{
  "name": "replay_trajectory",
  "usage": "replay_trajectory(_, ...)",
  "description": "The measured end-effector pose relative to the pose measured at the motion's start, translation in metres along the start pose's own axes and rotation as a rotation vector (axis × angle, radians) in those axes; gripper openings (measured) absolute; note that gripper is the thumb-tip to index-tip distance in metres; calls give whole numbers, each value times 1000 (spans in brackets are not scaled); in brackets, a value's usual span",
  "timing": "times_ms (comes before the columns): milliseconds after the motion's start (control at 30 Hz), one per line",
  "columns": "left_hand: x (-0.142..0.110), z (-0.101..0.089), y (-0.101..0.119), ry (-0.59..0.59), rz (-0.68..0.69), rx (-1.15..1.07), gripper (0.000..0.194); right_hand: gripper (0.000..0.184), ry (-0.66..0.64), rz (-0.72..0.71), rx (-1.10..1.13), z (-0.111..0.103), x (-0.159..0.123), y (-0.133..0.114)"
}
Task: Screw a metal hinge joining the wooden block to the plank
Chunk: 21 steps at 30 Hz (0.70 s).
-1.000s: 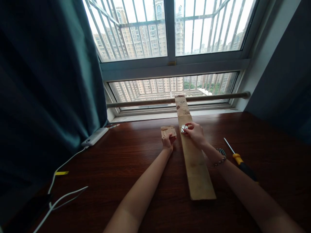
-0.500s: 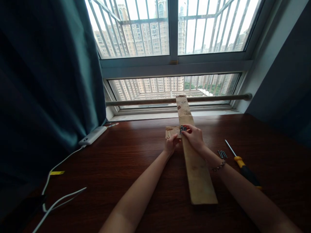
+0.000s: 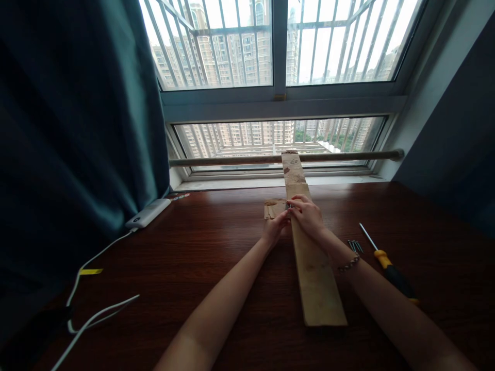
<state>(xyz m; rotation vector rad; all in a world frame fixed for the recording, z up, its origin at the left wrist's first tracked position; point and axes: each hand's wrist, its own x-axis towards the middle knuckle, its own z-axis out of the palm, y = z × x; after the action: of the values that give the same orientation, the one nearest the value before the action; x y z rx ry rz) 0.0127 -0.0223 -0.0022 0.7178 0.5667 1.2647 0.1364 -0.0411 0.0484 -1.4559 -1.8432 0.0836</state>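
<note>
A long wooden plank [image 3: 317, 278] lies lengthwise on the table, its far end on the rail by the window. Against its left edge, a small wooden block [image 3: 273, 208] is gripped by my left hand [image 3: 276, 228], thumb on top. My right hand [image 3: 307, 215] rests over the plank, fingertips pinching a small metal hinge [image 3: 289, 205] where block and plank meet. Fingers cover most of the hinge, so its exact seating cannot be made out.
Several screws [image 3: 355, 246] and a yellow-and-black screwdriver [image 3: 389, 265] lie right of the plank. A white power strip [image 3: 149, 214] with a white cable [image 3: 102, 250] and a yellow strip [image 3: 91, 271] are at the left, beside a dark curtain [image 3: 85, 129].
My left hand has brought the block rightward up to the plank's edge. The hinge in my right hand has been turned and now sits at the joint, mostly covered by fingers.
</note>
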Motion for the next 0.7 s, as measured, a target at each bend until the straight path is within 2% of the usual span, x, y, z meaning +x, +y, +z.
replay_trajectory(167,1,0,0,10,9,17,33,30,65,33,96,2,-1,2)
replay_trajectory(267,1,-2,0,14,6,27,30,27,69,38,139,2,-2,3)
replay_trajectory(700,3,-2,2,-36,-53,8,25,31,73,-11,123,2,-4,2)
